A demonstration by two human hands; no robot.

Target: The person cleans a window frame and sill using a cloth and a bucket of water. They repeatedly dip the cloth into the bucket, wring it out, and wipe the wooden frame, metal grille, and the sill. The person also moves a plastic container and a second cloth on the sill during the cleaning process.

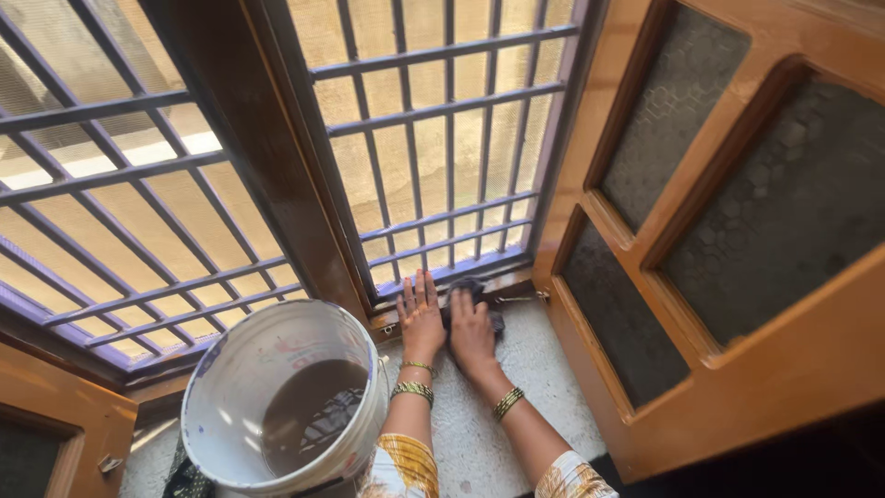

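Hands meet at the far edge of a speckled stone sill (544, 387), right where it joins the bottom rail of a wooden window frame (295, 203). The left hand (421, 318) lies flat, palm down, its fingers (419, 288) stretched straight and slightly spread, the tips touching the frame's lower rail. The right hand (472, 330) sits just beside it, fingers curled down over a dark cloth (470, 293) that is bunched against the rail, pressing it onto the sill rather than pinching it. Both wrists carry gold bangles (413, 391), and yellow-patterned sleeves (403, 466) show at the near edge. To the left of the forearms stands a white plastic bucket (221, 387), paint-flecked on the inside and partly filled with murky brown water (309, 410). Beyond the frame runs a purple-grey metal grille (433, 111) backed by fine mesh. On the right an orange-brown wooden shutter (737, 369) with dark textured glass panes stands swung open; the corner of another shutter (55, 424) shows at the near left.
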